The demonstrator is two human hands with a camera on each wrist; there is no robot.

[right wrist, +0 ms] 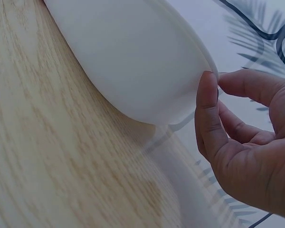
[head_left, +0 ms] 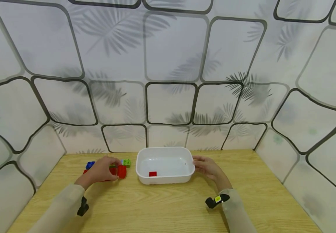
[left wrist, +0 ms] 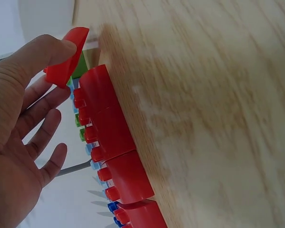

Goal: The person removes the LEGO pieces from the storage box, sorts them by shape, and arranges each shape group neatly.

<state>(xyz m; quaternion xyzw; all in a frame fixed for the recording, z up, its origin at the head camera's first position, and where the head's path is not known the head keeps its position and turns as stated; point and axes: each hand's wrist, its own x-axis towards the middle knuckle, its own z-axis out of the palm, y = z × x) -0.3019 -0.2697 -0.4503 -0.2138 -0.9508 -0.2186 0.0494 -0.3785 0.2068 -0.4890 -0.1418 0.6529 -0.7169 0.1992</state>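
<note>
My left hand pinches a red toy building block between thumb and fingertips. In the left wrist view this block has a smooth curved side and is tilted, lifted off the table, while the other fingers stay spread. Beside it stands a row of red blocks, partly behind the hand in the head view. My right hand is at the right end of a white plastic basin. Its thumb and a finger pinch the basin's rim. One red block lies inside the basin.
Behind the red row are green blocks and a dark blue block, with light blue ones between. Everything is on a wooden table. A patterned wall covering rises behind the table and along both sides.
</note>
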